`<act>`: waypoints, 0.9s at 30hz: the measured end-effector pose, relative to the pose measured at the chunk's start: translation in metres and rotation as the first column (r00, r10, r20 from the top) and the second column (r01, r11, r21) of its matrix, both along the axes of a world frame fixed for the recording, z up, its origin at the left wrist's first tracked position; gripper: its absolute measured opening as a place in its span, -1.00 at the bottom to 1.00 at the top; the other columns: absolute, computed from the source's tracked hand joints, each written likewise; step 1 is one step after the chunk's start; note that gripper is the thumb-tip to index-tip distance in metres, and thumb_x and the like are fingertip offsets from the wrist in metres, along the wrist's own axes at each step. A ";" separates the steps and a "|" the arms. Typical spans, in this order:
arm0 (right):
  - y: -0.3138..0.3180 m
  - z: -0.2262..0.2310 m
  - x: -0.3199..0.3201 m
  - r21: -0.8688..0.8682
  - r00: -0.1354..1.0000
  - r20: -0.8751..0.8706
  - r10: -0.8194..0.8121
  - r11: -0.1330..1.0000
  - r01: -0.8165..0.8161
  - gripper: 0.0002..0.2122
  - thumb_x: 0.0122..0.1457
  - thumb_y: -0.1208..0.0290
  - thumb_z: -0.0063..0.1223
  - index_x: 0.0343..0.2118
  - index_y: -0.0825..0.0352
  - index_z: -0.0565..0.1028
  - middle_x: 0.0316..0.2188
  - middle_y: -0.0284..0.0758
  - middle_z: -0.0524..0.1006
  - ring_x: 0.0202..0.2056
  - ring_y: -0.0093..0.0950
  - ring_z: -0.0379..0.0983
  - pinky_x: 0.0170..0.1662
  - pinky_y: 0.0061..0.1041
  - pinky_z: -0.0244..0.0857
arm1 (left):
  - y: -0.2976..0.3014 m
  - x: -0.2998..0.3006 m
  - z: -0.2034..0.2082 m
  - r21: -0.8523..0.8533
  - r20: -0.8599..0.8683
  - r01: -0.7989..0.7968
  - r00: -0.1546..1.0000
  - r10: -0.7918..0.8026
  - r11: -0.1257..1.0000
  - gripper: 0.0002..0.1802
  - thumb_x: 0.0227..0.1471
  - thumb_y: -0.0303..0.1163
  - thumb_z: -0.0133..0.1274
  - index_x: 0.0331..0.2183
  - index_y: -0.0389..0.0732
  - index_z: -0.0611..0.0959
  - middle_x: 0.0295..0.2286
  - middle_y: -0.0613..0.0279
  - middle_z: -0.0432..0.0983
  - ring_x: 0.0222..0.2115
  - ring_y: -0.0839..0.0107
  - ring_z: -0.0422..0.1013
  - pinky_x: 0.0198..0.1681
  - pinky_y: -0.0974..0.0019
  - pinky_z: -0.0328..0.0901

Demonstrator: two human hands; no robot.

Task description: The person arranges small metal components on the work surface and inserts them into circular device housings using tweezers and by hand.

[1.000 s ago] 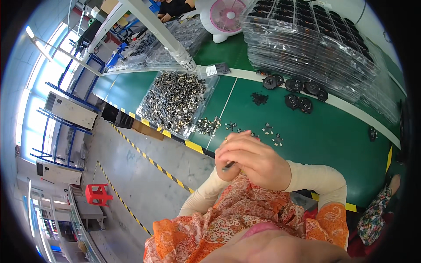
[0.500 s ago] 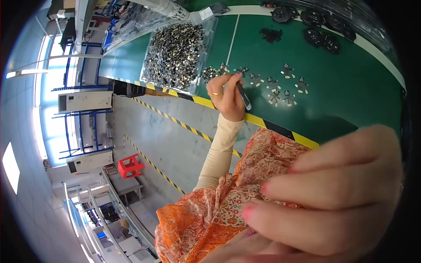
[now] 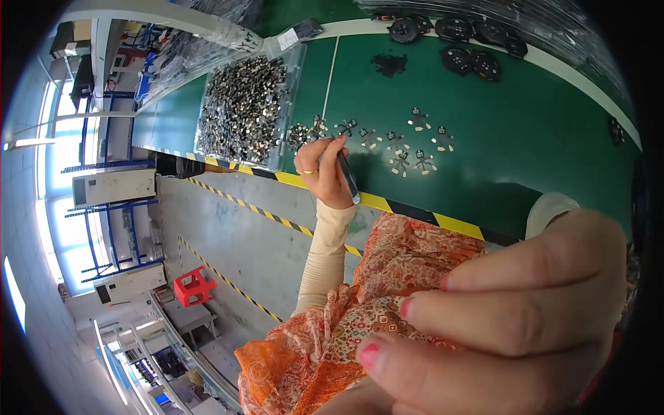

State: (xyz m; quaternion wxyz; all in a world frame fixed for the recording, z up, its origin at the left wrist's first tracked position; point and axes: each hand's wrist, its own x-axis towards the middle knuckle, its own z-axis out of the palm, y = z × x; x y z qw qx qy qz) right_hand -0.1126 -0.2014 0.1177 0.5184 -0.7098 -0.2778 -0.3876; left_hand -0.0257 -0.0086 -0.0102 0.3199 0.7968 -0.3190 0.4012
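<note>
Hands had parted since the first frame: right hand (image 3: 526, 311) came up close to the camera, left hand (image 3: 324, 176) went out over the worktop (image 3: 505, 131) edge. Left fingers gripped a slim tool (image 3: 349, 178), maybe tweezers, just beside the loose parts (image 3: 395, 142). Right fingers loosely bent; couldn't tell if anything was in them. Progress looked early: several parts laid out apart, bulk left. Clear tray (image 3: 294, 79) held a big heap (image 3: 243, 104) of small parts, with a small pile (image 3: 298, 136) outside it. Black bits (image 3: 389, 64) lay farther back.
</note>
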 end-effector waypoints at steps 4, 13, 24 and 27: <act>-0.007 -0.002 -0.005 -0.001 1.000 -0.008 -0.026 1.000 0.026 -0.69 -0.05 0.50 0.18 -0.16 0.28 0.58 -0.18 -0.23 0.51 -0.31 -0.34 0.47 -0.23 -0.47 0.40 | -0.003 0.001 -0.002 -0.018 0.017 -0.011 1.000 0.012 1.000 -0.73 -0.10 -0.74 0.08 -0.28 -0.33 0.67 -0.32 0.10 0.45 -0.29 0.24 0.36 -0.20 0.28 0.27; -0.017 -0.009 -0.015 0.045 0.999 -0.023 -0.049 0.998 0.050 -0.72 -0.03 0.48 0.17 -0.18 0.26 0.57 -0.21 -0.25 0.51 -0.33 -0.36 0.46 -0.24 -0.48 0.38 | -0.007 0.003 -0.009 -0.062 0.041 -0.031 0.999 0.034 0.998 -0.59 -0.26 -0.78 0.12 -0.28 -0.22 0.67 -0.37 0.24 0.48 -0.34 0.28 0.38 -0.24 0.28 0.23; -0.016 -0.005 -0.006 0.065 0.999 0.051 0.008 0.998 -0.011 -0.75 -0.01 0.47 0.14 -0.20 0.23 0.57 -0.23 -0.27 0.51 -0.36 -0.38 0.45 -0.26 -0.49 0.36 | -0.007 0.003 -0.001 -0.059 -0.014 0.006 1.000 -0.007 0.998 -0.58 -0.28 -0.76 0.14 -0.27 -0.23 0.66 -0.37 0.19 0.47 -0.34 0.25 0.38 -0.26 0.27 0.27; -0.015 0.001 -0.003 0.039 0.996 0.091 0.024 0.999 -0.028 -0.75 0.00 0.46 0.14 -0.20 0.23 0.57 -0.24 -0.28 0.51 -0.37 -0.39 0.45 -0.27 -0.50 0.35 | -0.003 0.000 -0.001 -0.067 -0.007 0.011 1.000 -0.012 0.998 -0.60 -0.26 -0.75 0.12 -0.26 -0.24 0.65 -0.38 0.19 0.46 -0.34 0.24 0.38 -0.27 0.25 0.27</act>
